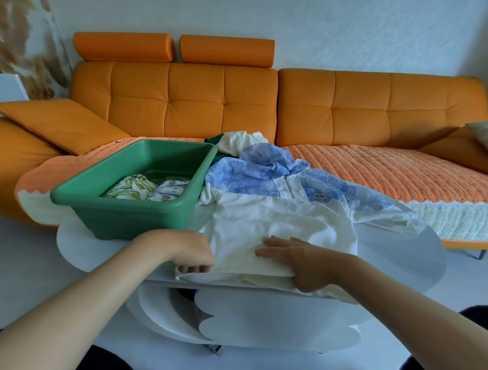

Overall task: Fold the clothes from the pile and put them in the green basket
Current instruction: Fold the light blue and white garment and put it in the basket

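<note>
A white and blue hooded jacket (277, 213) lies spread on the white table (400, 259), hood away from me. My left hand (192, 251) grips the jacket's lower left hem at the table's near edge, fingers curled under the cloth. My right hand (293, 255) lies flat on the white lower part, fingers straight and pointing left. The green basket (126, 208) stands at the table's left and holds two folded patterned pieces (151, 188). Behind the jacket sits the pile (239, 141), with white and dark green cloth showing.
An orange sofa (268, 102) with a quilted orange cover (390, 173) runs behind the table. Cushions lie at its left (59, 123) and right (465, 148) ends. The table has a lower shelf (260, 318). My knees show at the bottom.
</note>
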